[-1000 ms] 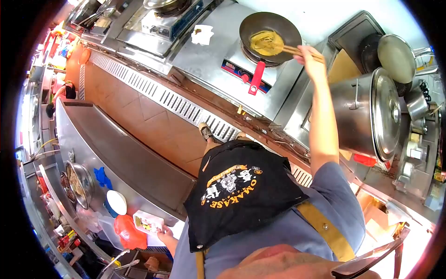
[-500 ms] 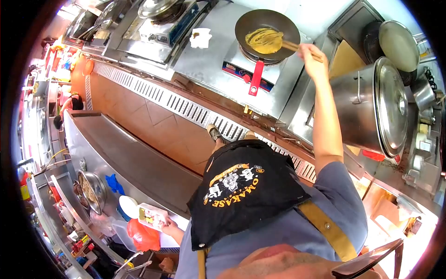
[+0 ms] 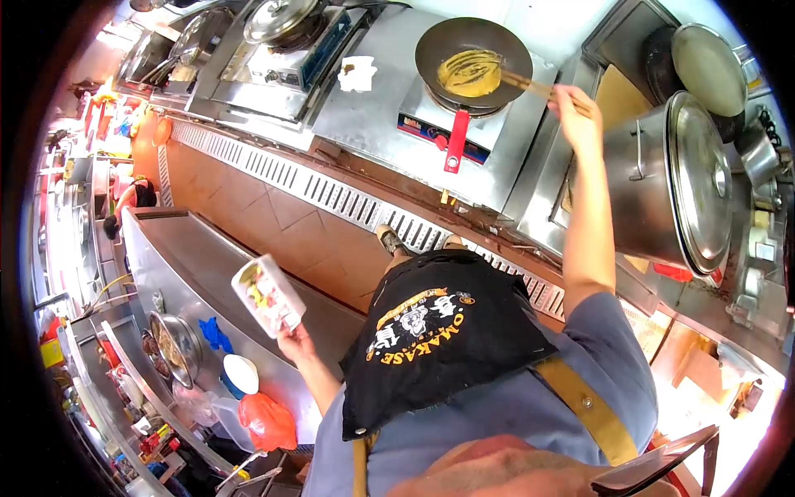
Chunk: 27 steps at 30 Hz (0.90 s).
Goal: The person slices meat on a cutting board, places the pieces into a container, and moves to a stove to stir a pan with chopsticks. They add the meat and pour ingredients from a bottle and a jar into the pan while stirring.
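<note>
My right hand [image 3: 577, 116] is closed around a pair of wooden chopsticks [image 3: 530, 85]. Their tips reach the yellow, egg-like food [image 3: 469, 73], streaked and spread in a dark frying pan [image 3: 431, 50]. The pan's red handle [image 3: 456, 142] points back toward me, and beneath the pan is a portable cooker [image 3: 414, 124]. Over on the left, my left hand [image 3: 296, 341] grips the near end of a white container [image 3: 267, 296] with coloured patches. It is raised over the edge of the steel counter [image 3: 240, 273].
A large lidded stockpot [image 3: 638, 190] stands close to my right forearm. Left of the pan are a crumpled white cloth or paper [image 3: 357, 74] and a second cooker with a lidded pot [image 3: 277, 21]. An orange-red bag [image 3: 267, 421] and a metal bowl [image 3: 175, 348] sit on the left.
My left hand has lifted the white container up and forward, away from the orange-red bag. My right hand has shifted slightly right and back, drawing the chopsticks toward the pan's rim.
</note>
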### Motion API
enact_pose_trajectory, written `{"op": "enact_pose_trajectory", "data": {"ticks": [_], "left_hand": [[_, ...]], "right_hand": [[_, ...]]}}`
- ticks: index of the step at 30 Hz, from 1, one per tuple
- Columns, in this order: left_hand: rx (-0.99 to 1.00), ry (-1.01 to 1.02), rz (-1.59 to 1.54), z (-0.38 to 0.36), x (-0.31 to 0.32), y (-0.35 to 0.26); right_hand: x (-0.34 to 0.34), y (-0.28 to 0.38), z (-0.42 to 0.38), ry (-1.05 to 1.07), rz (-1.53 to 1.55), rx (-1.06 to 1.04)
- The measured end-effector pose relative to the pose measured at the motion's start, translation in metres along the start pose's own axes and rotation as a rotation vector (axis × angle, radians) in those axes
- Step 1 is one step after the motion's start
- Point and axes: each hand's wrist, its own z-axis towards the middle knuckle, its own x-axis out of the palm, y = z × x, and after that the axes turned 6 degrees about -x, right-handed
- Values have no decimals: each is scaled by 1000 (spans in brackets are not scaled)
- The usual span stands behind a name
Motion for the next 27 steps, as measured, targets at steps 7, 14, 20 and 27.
{"op": "enact_pose_trajectory", "data": {"ticks": [7, 14, 20, 27], "left_hand": [[-232, 83, 196, 25, 87, 71], [-353, 133, 285, 44, 122, 95], [-372, 36, 343, 54, 130, 99], [-337, -14, 387, 68, 143, 99]], "right_hand": [[-5, 19, -16, -30, 27, 61], [-7, 24, -22, -39, 102, 118], [1, 37, -28, -83, -136, 100], [-4, 48, -26, -98, 49, 125]]}}
